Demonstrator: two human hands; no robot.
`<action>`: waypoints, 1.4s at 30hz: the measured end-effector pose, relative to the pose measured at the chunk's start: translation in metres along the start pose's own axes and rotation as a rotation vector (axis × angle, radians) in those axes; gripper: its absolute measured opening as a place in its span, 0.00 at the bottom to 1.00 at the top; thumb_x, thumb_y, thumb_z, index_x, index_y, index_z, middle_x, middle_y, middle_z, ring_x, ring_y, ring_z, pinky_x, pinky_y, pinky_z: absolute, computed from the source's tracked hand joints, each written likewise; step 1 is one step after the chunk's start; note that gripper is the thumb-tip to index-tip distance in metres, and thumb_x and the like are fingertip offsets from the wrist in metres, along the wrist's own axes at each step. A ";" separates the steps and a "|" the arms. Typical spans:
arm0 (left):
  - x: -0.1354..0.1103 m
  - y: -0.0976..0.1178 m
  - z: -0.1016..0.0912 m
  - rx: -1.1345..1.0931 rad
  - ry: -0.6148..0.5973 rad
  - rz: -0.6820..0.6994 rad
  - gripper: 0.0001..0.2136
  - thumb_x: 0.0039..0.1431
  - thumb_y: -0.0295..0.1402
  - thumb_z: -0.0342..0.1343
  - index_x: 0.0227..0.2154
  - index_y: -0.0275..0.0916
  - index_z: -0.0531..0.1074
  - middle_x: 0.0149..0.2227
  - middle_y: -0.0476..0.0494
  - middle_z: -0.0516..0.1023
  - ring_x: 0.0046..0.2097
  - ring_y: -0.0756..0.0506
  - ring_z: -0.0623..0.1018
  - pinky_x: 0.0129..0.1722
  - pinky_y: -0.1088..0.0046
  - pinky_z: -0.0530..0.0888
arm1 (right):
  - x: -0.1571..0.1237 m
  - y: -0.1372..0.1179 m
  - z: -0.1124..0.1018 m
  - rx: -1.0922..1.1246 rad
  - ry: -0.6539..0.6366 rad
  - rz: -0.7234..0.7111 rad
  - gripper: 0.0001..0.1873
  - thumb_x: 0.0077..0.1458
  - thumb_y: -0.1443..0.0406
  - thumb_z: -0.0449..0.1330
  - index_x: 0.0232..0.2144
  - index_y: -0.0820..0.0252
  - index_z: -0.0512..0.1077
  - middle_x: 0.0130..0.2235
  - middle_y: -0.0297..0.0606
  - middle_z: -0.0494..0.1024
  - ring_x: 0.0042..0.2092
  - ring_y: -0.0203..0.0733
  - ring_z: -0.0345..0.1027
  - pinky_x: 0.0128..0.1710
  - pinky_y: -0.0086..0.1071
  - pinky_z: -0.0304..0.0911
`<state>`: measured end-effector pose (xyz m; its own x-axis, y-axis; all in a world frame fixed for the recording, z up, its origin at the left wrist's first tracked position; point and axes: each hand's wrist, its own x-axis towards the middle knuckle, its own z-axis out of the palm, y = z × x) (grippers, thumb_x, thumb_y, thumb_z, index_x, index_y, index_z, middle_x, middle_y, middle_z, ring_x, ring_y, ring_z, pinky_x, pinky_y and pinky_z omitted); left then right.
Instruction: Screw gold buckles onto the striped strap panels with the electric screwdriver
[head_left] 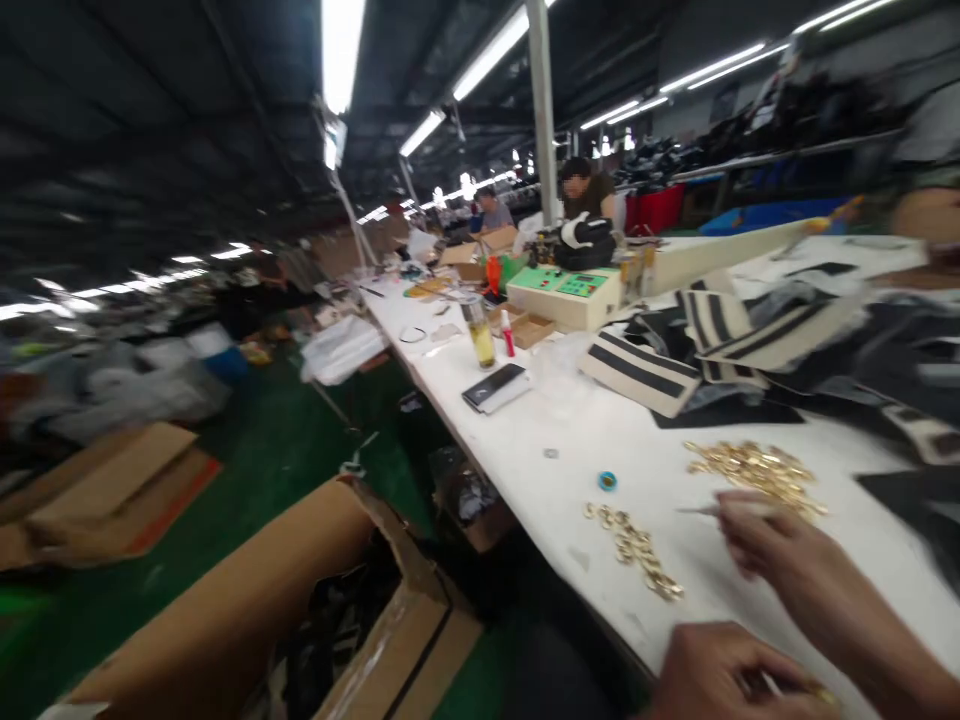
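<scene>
My right hand (772,545) is closed around a thin, pale, pointed tool (697,511) whose tip points left over the white table; blur hides its kind. Closer to me, at the bottom edge, my left hand (720,670) has its fingers curled round a small gold metal piece (823,692), partly cut off by the frame. A heap of gold metal pieces (757,470) lies just beyond my right hand. To its left, a loose row of similar gold pieces (634,545) runs along the table. Near that row sits a small blue round container (607,481).
Black fabric and cream panels with black stripes (637,370) cover the table's right side. A phone (493,387), a glass of yellowish liquid (480,335), a red bottle (507,333) and a green-topped machine (566,290) stand farther along. An open cardboard box (405,650) is beside the table. Other people work behind.
</scene>
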<state>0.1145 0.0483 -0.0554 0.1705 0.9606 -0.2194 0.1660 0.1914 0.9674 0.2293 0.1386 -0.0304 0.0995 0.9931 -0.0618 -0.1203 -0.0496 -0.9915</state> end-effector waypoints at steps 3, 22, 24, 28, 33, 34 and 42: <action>0.003 -0.002 0.004 -0.108 0.000 0.027 0.13 0.45 0.39 0.69 0.33 0.38 0.87 0.29 0.42 0.82 0.28 0.48 0.72 0.30 0.71 0.70 | 0.028 0.002 0.009 -0.123 -0.170 0.042 0.28 0.52 0.44 0.70 0.43 0.60 0.76 0.27 0.35 0.74 0.27 0.41 0.67 0.24 0.34 0.63; 0.010 -0.001 -0.007 -0.303 -0.128 0.141 0.08 0.45 0.31 0.70 0.30 0.36 0.87 0.24 0.47 0.76 0.23 0.54 0.66 0.25 0.77 0.63 | 0.061 0.040 0.055 -0.417 -0.232 -0.097 0.22 0.62 0.47 0.63 0.45 0.58 0.77 0.30 0.33 0.73 0.29 0.39 0.64 0.30 0.34 0.60; 0.011 -0.001 -0.006 -0.306 -0.123 0.132 0.08 0.45 0.31 0.70 0.30 0.35 0.87 0.23 0.47 0.76 0.23 0.54 0.66 0.24 0.77 0.63 | 0.061 0.040 0.054 -0.402 -0.232 -0.095 0.22 0.62 0.47 0.63 0.45 0.58 0.76 0.30 0.34 0.73 0.29 0.39 0.65 0.29 0.34 0.61; 0.011 -0.004 -0.005 -0.299 -0.116 0.144 0.08 0.45 0.32 0.70 0.30 0.36 0.87 0.24 0.47 0.76 0.23 0.54 0.67 0.25 0.77 0.63 | 0.060 0.039 0.053 -0.358 -0.221 -0.091 0.22 0.62 0.47 0.63 0.46 0.58 0.76 0.30 0.33 0.73 0.29 0.39 0.66 0.28 0.33 0.61; 0.011 -0.007 -0.003 -0.269 -0.102 0.149 0.09 0.46 0.34 0.69 0.30 0.36 0.86 0.25 0.46 0.78 0.24 0.53 0.67 0.25 0.76 0.63 | 0.059 0.038 0.054 -0.391 -0.220 -0.108 0.21 0.62 0.47 0.63 0.44 0.59 0.76 0.30 0.33 0.73 0.29 0.38 0.66 0.29 0.33 0.61; 0.010 -0.006 -0.003 -0.265 -0.098 0.148 0.09 0.46 0.34 0.69 0.30 0.36 0.86 0.25 0.46 0.78 0.24 0.54 0.67 0.25 0.76 0.63 | 0.059 0.038 0.054 -0.397 -0.219 -0.113 0.22 0.62 0.47 0.63 0.43 0.59 0.76 0.30 0.33 0.73 0.29 0.38 0.66 0.29 0.33 0.61; 0.005 0.004 -0.004 -0.242 -0.060 0.118 0.06 0.50 0.32 0.66 0.31 0.36 0.84 0.27 0.47 0.77 0.26 0.53 0.67 0.28 0.75 0.63 | 0.059 0.027 0.043 -0.070 -0.170 0.013 0.25 0.57 0.47 0.68 0.46 0.60 0.75 0.33 0.35 0.77 0.27 0.37 0.66 0.25 0.30 0.60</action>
<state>0.1124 0.0547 -0.0524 0.2338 0.9668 -0.1034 -0.0945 0.1284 0.9872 0.1897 0.2008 -0.0555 -0.0712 0.9957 -0.0599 -0.0504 -0.0635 -0.9967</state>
